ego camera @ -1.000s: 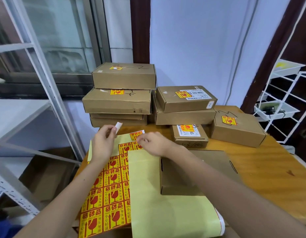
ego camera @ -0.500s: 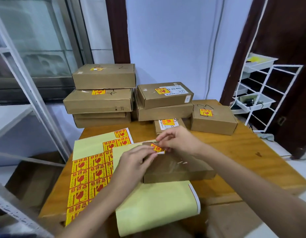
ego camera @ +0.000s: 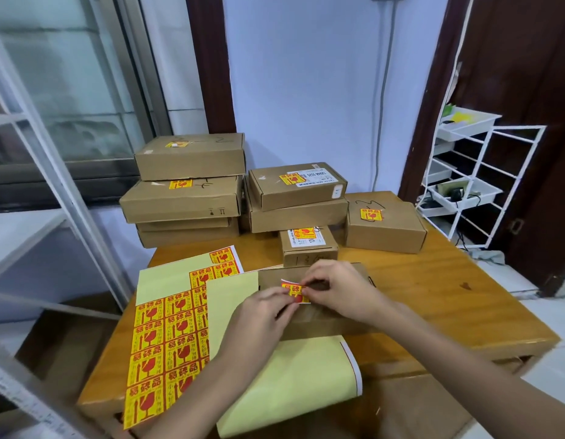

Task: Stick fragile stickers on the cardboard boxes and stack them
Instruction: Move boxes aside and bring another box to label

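A flat cardboard box (ego camera: 319, 321) lies on the wooden table (ego camera: 449, 299) in front of me. Both hands hold a yellow-and-red fragile sticker (ego camera: 295, 291) over its top. My left hand (ego camera: 265, 315) pinches the sticker's left edge and my right hand (ego camera: 338, 289) pinches its right edge. The sticker's upper corner curls up off the box. A sheet of fragile stickers (ego camera: 167, 343) lies to the left, partly under a bare yellow backing sheet (ego camera: 290, 381).
Stickered boxes stand at the back: a tall left stack (ego camera: 186, 188), a middle stack (ego camera: 297, 198), a small box (ego camera: 308, 245) and a box at the right (ego camera: 382, 223). A white wire rack (ego camera: 468, 182) stands right. A metal shelf frame (ego camera: 53, 172) is left.
My right hand carried a sticker from the sheet to the flat box. My left hand let go of a small paper strip and came over to pinch the sticker.
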